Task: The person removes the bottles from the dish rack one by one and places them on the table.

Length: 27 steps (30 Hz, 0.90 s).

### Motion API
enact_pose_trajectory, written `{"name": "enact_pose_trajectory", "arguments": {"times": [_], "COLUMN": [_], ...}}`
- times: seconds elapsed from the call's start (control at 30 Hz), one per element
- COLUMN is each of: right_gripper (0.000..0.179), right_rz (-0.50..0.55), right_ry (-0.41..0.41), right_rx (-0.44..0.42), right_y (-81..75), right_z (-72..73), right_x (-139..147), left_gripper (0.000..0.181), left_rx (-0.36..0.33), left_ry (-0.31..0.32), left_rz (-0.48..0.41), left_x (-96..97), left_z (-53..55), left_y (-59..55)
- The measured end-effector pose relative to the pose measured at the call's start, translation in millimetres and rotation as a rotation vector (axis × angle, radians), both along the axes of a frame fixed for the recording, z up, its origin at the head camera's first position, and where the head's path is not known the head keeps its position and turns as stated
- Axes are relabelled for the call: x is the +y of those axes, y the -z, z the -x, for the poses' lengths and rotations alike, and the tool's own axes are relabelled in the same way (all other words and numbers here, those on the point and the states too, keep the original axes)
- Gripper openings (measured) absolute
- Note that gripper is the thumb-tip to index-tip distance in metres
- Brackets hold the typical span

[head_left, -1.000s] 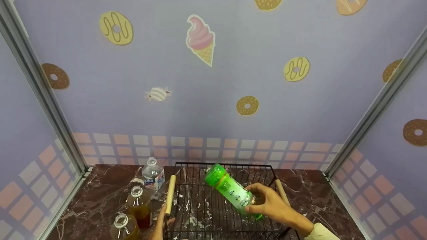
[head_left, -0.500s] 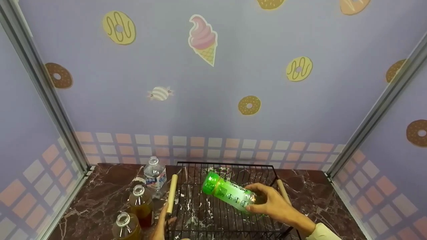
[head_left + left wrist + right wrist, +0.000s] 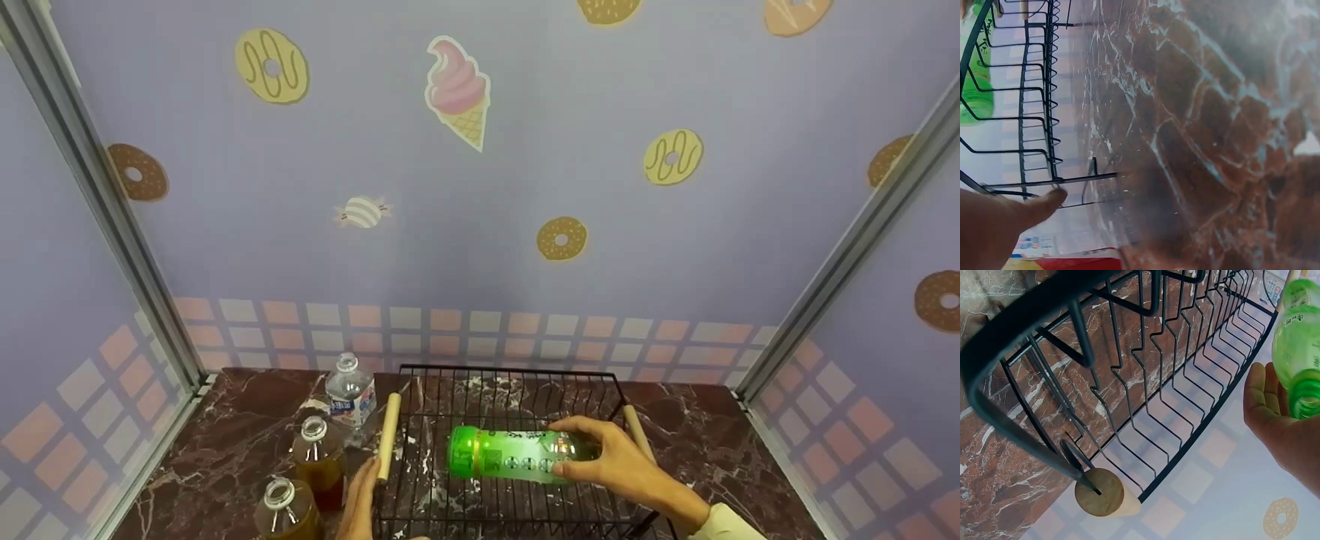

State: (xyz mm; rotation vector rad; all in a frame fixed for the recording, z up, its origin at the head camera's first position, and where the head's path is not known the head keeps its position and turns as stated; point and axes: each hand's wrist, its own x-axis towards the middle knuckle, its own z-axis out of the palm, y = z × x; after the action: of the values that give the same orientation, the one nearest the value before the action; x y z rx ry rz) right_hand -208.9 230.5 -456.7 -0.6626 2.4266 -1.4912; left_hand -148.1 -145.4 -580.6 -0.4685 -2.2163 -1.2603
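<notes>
My right hand (image 3: 611, 457) grips a green plastic bottle (image 3: 510, 455) with a printed label, thumb on the near side and fingers on the far side. The bottle lies level over the black wire rack (image 3: 506, 519), base to the left. Its threaded, uncapped mouth (image 3: 1306, 396) shows beside the palm in the right wrist view. At the rack's left end, my left hand (image 3: 360, 504) holds its fingers straight up beside the pale wooden handle (image 3: 388, 436). A digit of that hand (image 3: 1041, 211) lies at the rack's corner wire in the left wrist view.
Left of the rack stand a clear bottle (image 3: 351, 390) with a blue label and two uncapped bottles of brown liquid (image 3: 321, 457), (image 3: 289, 517). The second wooden handle (image 3: 1103, 492) marks the rack's right end. A patterned wall (image 3: 480, 277) rises behind the dark marbled counter (image 3: 247, 420).
The green bottle has swung from a slant, base raised, down to level, its base now lower and further left. My left hand's fingers have straightened beside the handle.
</notes>
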Motion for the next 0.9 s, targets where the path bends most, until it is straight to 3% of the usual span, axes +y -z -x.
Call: {"name": "enact_pose_trajectory", "arguments": {"times": [0.1,0.27,0.43,0.77,0.9], "right_gripper": [0.054,0.055,0.052,0.053,0.05], "right_rz": [0.001,-0.001,-0.046,-0.063,-0.064], "right_ry": [0.0,-0.006,0.0,-0.027,-0.03], "right_rx": [0.009,0.002,0.034,0.051,0.058], "right_y": [-0.1,-1.2,-3.4,-8.2,-9.7], "right_z": [-1.1,-2.5,-2.8,-3.5,-4.1], "right_x": [1,2,3,2,0], "left_gripper": [0.115,0.107,0.1,0.081,0.072], "left_rx": [0.03,0.105,0.151,0.124,0.056], "left_ry": [-0.021,-0.057,-0.035,0.119,0.194], "left_rz": [0.033,0.123,0.156,0.162,0.196], "left_x": [0.5,2.3,4.7,21.5,24.0], "left_z": [-1.8,-5.7,-8.2,-7.4,-6.3], "left_y": [-4.0,-21.9,-40.7,-69.4,-79.9]}}
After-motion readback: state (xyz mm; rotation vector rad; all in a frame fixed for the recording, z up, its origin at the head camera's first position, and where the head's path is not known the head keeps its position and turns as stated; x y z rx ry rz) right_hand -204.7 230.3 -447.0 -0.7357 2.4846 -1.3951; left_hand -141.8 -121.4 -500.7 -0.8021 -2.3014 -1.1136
